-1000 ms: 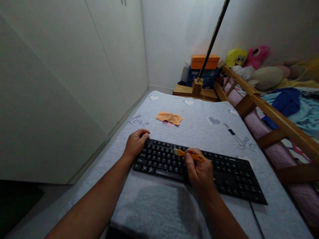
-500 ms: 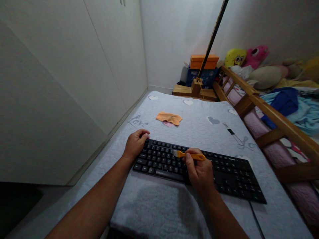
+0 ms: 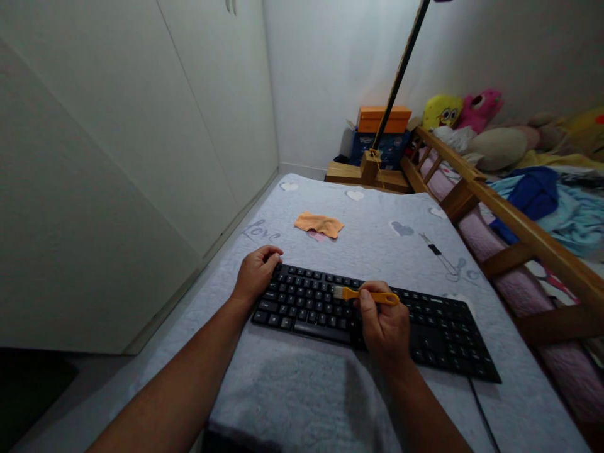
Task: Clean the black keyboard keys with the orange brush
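A black keyboard (image 3: pixel 306 308) lies across the light blue bedspread. My left hand (image 3: pixel 255 272) is closed at its far left corner, thumb and fingers gripping the edge. In my right hand (image 3: pixel 384 322) is a small brush (image 3: pixel 352 294) with a yellow-orange handle, pinched between thumb and fingers. Its pale bristles point left and are at the keys in the upper middle of the keyboard; whether they touch cannot be made out. The right hand covers some keys left of the number pad.
An orange cloth (image 3: pixel 319 223) lies beyond the keyboard. To the right is a thin metal tool with a black grip (image 3: pixel 435 250). A cable (image 3: pixel 482 412) runs from the keyboard's near side. A wooden bed rail (image 3: pixel 512 214) borders the right; a white wardrobe (image 3: pixel 141 157) stands left.
My right hand has moved slightly to the right along the keys, carrying the brush. The left hand stays on the keyboard corner. The view has shifted a little.
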`<state>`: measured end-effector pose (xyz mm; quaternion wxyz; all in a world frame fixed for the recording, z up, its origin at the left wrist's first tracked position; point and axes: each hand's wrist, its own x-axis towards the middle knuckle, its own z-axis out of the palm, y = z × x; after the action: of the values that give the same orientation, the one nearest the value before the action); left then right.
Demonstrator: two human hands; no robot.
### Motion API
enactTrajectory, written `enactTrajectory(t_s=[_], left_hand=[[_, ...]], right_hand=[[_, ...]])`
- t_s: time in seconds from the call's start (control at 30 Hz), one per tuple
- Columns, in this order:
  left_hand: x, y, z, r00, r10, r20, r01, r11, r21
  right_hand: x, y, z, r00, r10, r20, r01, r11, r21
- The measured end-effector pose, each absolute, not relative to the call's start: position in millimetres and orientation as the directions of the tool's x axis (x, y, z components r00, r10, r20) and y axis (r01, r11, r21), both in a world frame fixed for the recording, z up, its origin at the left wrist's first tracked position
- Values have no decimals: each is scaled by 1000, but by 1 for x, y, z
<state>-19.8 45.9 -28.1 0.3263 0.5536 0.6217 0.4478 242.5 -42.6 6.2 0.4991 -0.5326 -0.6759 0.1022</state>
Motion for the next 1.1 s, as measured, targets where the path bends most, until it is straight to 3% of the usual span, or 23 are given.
enactTrajectory(t_s=[1.1], left_hand=[[-19,45,-26,-174,981,87,409,-9,913]], right_hand=[[244,-42,6,56,847,529,637,378,-672]])
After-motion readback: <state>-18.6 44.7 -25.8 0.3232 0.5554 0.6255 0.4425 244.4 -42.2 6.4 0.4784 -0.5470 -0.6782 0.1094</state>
